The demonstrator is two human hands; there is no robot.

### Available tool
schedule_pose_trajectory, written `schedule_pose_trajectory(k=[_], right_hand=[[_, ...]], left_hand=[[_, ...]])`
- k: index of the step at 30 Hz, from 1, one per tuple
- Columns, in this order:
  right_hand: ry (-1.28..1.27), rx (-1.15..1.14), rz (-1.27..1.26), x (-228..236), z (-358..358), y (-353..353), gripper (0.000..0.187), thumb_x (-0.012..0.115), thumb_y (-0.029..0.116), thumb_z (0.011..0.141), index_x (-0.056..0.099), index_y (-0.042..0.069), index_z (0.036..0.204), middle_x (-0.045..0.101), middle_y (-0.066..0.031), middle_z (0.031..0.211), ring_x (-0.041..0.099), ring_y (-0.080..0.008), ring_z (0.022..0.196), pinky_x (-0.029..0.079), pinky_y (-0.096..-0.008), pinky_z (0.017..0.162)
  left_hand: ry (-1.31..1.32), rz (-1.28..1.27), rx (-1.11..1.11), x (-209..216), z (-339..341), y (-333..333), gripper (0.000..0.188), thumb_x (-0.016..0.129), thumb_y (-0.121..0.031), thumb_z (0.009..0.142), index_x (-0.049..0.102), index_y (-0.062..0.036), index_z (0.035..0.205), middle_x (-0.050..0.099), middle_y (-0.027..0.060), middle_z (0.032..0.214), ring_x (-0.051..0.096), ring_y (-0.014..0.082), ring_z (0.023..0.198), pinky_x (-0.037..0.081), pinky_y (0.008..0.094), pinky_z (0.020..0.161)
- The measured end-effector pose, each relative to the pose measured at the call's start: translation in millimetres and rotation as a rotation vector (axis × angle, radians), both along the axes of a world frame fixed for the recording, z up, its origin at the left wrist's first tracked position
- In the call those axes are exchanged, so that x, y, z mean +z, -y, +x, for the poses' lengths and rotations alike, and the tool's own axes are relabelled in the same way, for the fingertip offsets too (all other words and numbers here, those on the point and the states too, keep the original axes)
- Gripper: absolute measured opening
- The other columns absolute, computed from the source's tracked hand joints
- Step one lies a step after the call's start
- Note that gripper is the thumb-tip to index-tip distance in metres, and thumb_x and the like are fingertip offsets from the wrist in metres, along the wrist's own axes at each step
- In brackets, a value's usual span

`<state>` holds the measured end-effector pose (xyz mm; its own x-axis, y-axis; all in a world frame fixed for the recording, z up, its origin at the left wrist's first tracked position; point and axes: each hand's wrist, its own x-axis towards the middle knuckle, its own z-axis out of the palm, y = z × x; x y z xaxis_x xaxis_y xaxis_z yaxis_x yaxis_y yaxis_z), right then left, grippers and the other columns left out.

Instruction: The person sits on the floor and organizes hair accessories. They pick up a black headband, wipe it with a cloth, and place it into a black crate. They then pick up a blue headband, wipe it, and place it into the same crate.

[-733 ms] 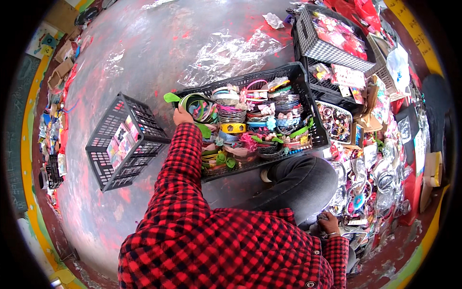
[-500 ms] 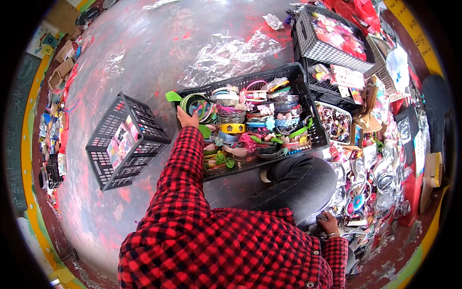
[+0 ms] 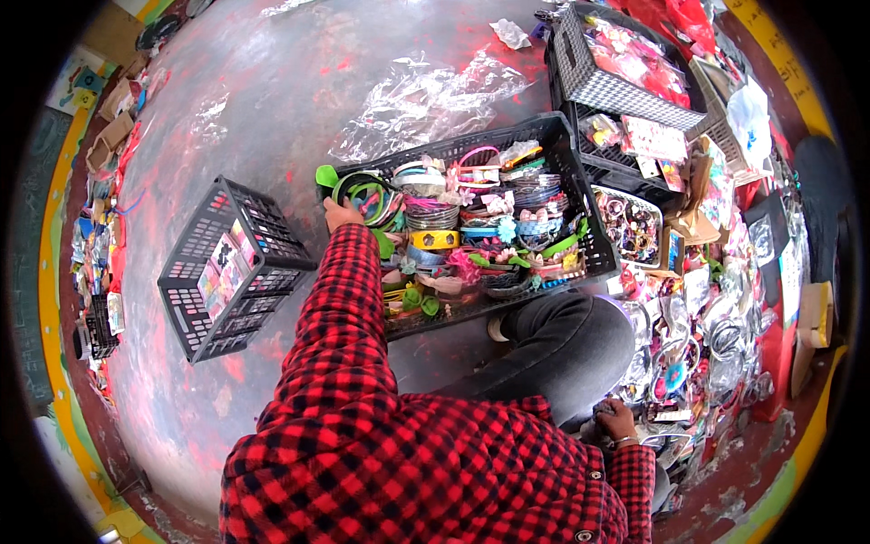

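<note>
A black plastic crate (image 3: 441, 324) filled with rows of hair headbands (image 3: 432, 216) lies in front of me. At its left end, my left hand (image 3: 343, 216) rests against a cluster of green and dark headbands (image 3: 367, 197). Its fingers are partly hidden between the cluster and the crate's side, so I cannot see whether they grip anything. Bright green leaf-like pieces (image 3: 327, 175) stick out at that corner. Down to the right, beside my bent knee, my right hand (image 3: 616, 420) is closed around something dark that I cannot make out.
A smaller black basket (image 3: 258, 295) holding colourful packets stands at the left. Stacked baskets (image 3: 625, 98) are at the far right, above a tray of small hair ties (image 3: 627, 227). Bagged accessories (image 3: 675, 354) cover the floor right of my knee. Clear plastic film (image 3: 426, 100) lies beyond the crate.
My left hand has shifted slightly left toward the crate's side wall. The headbands beside it now lie looser and more spread. My right hand has stayed put.
</note>
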<state>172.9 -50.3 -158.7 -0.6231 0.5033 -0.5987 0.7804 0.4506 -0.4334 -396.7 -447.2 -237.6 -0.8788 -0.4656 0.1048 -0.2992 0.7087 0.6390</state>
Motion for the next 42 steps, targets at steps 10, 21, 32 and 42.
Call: schedule_pose_trajectory(k=[10, 21, 32, 42], right_hand=[[0.019, -0.001, 0.028, -2, -6, 1, 0.039, 0.067, 0.020, 0.062, 0.063, 0.005, 0.098, 0.065, -0.0146, 0.091, 0.062, -0.0256, 0.086, 0.048, -0.0333, 0.078], [-0.048, 0.011, 0.030, -18, 9, -6, 0.039, 0.066, 0.019, 0.061, 0.063, 0.003, 0.097, 0.065, -0.0138, 0.087, 0.063, -0.0221, 0.081, 0.049, -0.0319, 0.075], [-0.030, 0.055, 0.014, -10, 1, -3, 0.036, 0.065, 0.021, 0.066, 0.062, 0.008, 0.099, 0.064, -0.0140, 0.093, 0.062, -0.0273, 0.088, 0.048, -0.0349, 0.078], [-0.013, -0.019, -0.004, -2, -3, 3, 0.034, 0.065, 0.022, 0.066, 0.063, 0.009, 0.098, 0.065, -0.0135, 0.090, 0.063, -0.0273, 0.085, 0.049, -0.0351, 0.076]], left_hand=[[-0.166, -0.178, -0.333, 21, 32, 14, 0.078, 0.072, -0.034, 0.067, 0.036, 0.0025, 0.126, 0.040, 0.0245, 0.127, 0.037, 0.0380, 0.119, 0.030, 0.0435, 0.100], [0.318, -0.832, -0.893, 31, 38, -16, 0.053, 0.060, -0.029, 0.078, 0.044, -0.0215, 0.127, 0.021, 0.0135, 0.144, 0.006, 0.0349, 0.135, 0.011, 0.0536, 0.105], [0.491, -0.816, -0.586, 46, 17, -30, 0.077, 0.054, -0.017, 0.078, 0.011, -0.0157, 0.142, 0.004, 0.0198, 0.146, 0.002, 0.0356, 0.135, 0.005, 0.0494, 0.107], [0.723, -0.873, -0.589, 37, 4, -28, 0.111, 0.077, -0.033, 0.058, 0.006, -0.0249, 0.142, 0.000, 0.0182, 0.147, 0.000, 0.0358, 0.135, 0.011, 0.0526, 0.106]])
